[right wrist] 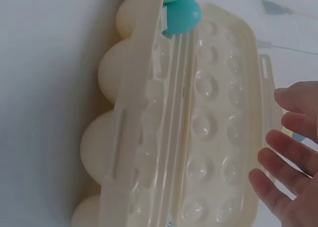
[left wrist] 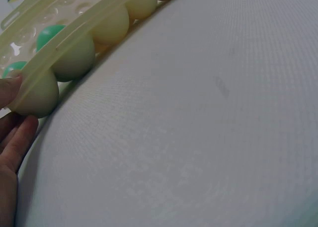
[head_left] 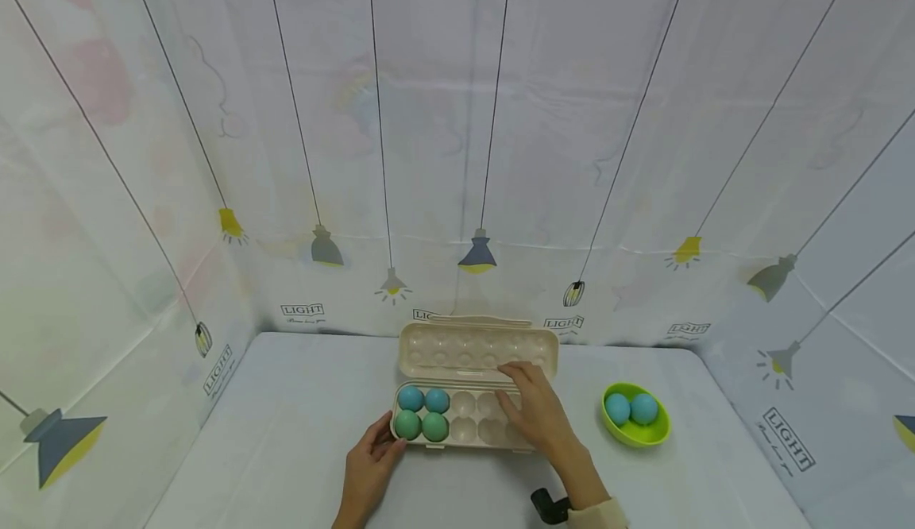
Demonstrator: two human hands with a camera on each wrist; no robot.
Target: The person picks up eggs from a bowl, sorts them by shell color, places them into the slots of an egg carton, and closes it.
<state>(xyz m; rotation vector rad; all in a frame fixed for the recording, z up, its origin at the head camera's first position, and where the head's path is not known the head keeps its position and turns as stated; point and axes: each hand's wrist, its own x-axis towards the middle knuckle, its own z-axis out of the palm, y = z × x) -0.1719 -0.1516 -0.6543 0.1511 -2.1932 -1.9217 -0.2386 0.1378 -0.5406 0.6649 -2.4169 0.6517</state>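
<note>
A cream plastic egg carton [head_left: 475, 445] stands on the table with its lid [head_left: 477, 348] folded back. In its left end sit two blue eggs [head_left: 437, 399] behind two green eggs [head_left: 434, 426]; the cups to their right hold nothing. My left hand [head_left: 370, 465] pinches the carton's left front corner, thumb [left wrist: 10, 88] on the rim and fingers [left wrist: 21, 142] against the side below. Over the right half of the carton hovers my right hand [head_left: 534, 408], its spread fingers holding nothing. In the right wrist view the fingers [right wrist: 283, 147] appear over the lid's outer edge.
A lime-green bowl [head_left: 638, 439] with two blue eggs [head_left: 644, 408] stands to the right of the carton. A white cloth [head_left: 300, 418] covers the table. Behind it hangs a curtain [head_left: 429, 156] printed with lamps. A black device [head_left: 550, 507] is strapped near my right wrist.
</note>
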